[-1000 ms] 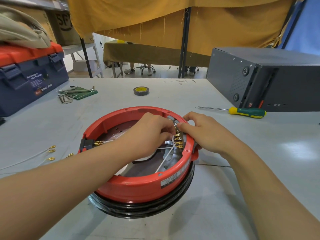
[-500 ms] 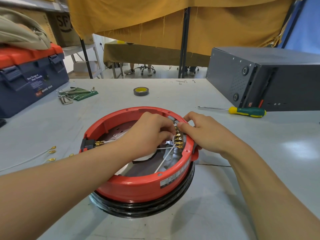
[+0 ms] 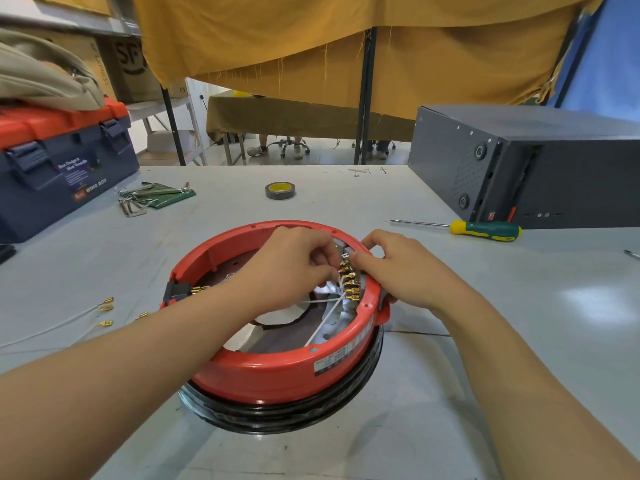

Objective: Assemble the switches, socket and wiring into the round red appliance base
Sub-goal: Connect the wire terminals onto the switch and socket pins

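The round red appliance base (image 3: 277,368) lies upside down on the grey table, on a black ring. A row of brass terminals (image 3: 349,280) with white wires (image 3: 325,320) sits inside its right rim. My left hand (image 3: 287,265) reaches into the base, fingers curled, and pinches a white wire at the terminals. My right hand (image 3: 398,268) grips the right rim, thumb pressed by the terminal row. A black socket (image 3: 176,292) with brass pins is fitted in the left rim.
Loose white wires with brass connectors (image 3: 104,311) lie left of the base. A green-handled screwdriver (image 3: 485,230) and a dark metal box (image 3: 540,168) are at right. A tape roll (image 3: 280,190), hex keys (image 3: 145,199) and a blue toolbox (image 3: 59,168) are behind.
Both hands stay at the terminal row with only slight finger shifts. The base has not moved.
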`<state>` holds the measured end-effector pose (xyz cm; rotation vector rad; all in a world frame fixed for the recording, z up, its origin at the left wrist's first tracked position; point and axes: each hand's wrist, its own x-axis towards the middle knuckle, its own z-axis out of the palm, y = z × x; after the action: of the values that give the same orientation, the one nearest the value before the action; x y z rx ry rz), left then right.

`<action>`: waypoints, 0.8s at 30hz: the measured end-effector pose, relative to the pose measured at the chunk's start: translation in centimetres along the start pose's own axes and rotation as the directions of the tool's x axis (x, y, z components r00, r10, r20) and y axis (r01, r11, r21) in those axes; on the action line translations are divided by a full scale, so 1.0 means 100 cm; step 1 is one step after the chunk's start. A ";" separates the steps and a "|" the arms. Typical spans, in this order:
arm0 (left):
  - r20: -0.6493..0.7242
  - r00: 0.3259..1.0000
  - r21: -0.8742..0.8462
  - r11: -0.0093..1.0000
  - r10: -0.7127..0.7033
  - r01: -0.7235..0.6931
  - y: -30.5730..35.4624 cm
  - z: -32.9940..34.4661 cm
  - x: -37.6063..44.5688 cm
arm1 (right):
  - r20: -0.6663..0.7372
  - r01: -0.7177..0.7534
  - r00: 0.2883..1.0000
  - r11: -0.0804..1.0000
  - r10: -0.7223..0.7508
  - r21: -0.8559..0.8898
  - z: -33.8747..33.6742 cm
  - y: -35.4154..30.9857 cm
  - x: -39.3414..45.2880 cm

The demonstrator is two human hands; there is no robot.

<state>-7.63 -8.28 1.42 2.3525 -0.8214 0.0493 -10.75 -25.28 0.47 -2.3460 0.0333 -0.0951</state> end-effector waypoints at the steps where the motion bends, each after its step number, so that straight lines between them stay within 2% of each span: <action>1: -0.018 1.000 -0.002 1.000 -0.022 0.022 -0.002 -0.002 0.000 | 0.001 -0.002 1.000 1.000 0.002 0.009 0.000 0.000 0.000; 6: -0.019 0.998 0.089 0.994 -0.064 0.066 -0.006 -0.003 0.001 | 0.009 -0.009 1.000 1.000 0.009 0.019 0.000 0.000 0.000; 11: 0.003 0.997 0.076 0.994 -0.077 0.077 -0.004 0.002 0.005 | 0.007 -0.009 1.000 1.000 0.009 0.008 -0.001 0.000 0.000; 15: -0.011 1.000 0.125 0.992 -0.026 0.027 -0.003 0.004 0.003 | 0.008 0.001 1.000 1.000 -0.001 -0.028 -0.001 -0.001 0.000; 24: 0.001 1.000 0.137 0.990 -0.012 0.011 0.000 0.005 0.003 | 0.030 0.000 1.000 0.998 0.002 -0.058 -0.002 -0.003 -0.001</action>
<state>-7.49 -8.75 1.10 2.4864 -0.8287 0.1023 -10.87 -25.21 0.75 -2.4050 0.0225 -0.0589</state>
